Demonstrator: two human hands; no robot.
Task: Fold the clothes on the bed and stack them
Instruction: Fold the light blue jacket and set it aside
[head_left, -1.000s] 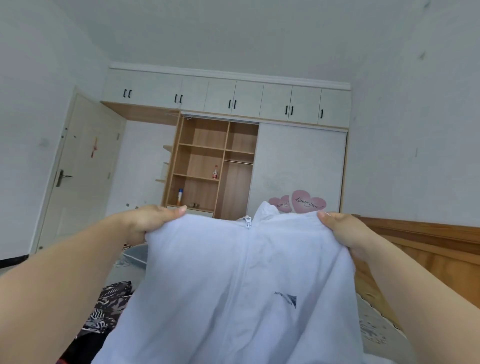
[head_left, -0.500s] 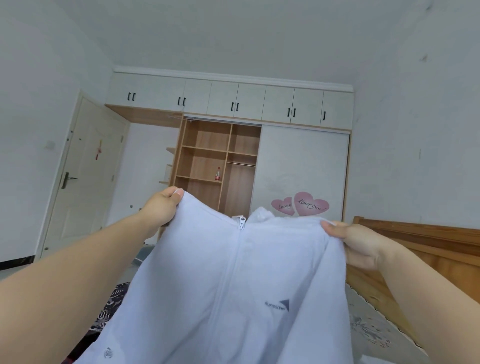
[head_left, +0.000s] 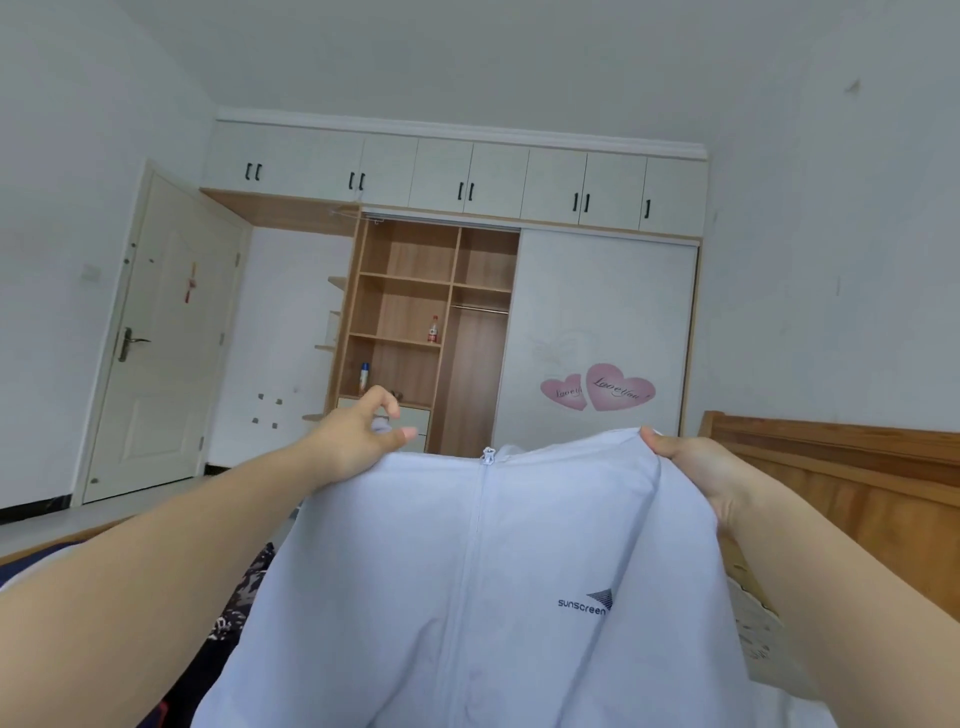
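A pale blue zip-up jacket (head_left: 467, 597) with a small "sunscreen" logo hangs spread in front of me, zipper down its middle. My left hand (head_left: 358, 441) pinches the jacket's left shoulder, with a bit of fabric showing between thumb and fingers. My right hand (head_left: 691, 462) grips the right shoulder edge. Below the jacket at the lower left lies a dark patterned garment (head_left: 244, 597) on the bed, mostly hidden by my left arm and the jacket.
A wooden headboard (head_left: 831, 467) runs along the right. Straight ahead stands a wardrobe (head_left: 431, 322) with open shelves holding two bottles, next to a sliding door with pink heart stickers. A white room door (head_left: 161, 338) is at the left.
My left hand has dropped lower and shifted its hold on the left shoulder, fingers now loosened. The jacket's top edge is lower and more level. My right hand still holds the right shoulder.
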